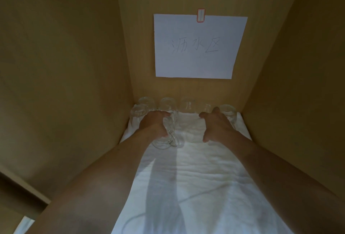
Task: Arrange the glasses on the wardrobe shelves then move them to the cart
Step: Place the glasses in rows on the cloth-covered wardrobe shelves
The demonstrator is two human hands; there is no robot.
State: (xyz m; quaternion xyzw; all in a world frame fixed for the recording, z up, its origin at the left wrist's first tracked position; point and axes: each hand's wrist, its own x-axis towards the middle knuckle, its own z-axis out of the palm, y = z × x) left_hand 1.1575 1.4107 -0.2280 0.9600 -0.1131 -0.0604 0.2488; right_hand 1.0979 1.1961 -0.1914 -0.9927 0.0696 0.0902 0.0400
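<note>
Here the left hand (155,124) wraps around a clear glass mug (168,138) near the left edge of the white cloth (196,177). The right hand (217,125) reaches open toward the glasses (187,105) along the back edge. Glass is hard, slippery and breaks easily, so hold the sides or handle.

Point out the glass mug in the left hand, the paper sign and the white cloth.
glass mug (169,138): head view, lower body by its handle.
paper sign (199,47): head view, sheet's centre.
white cloth (201,177): head view, bare middle.
</note>
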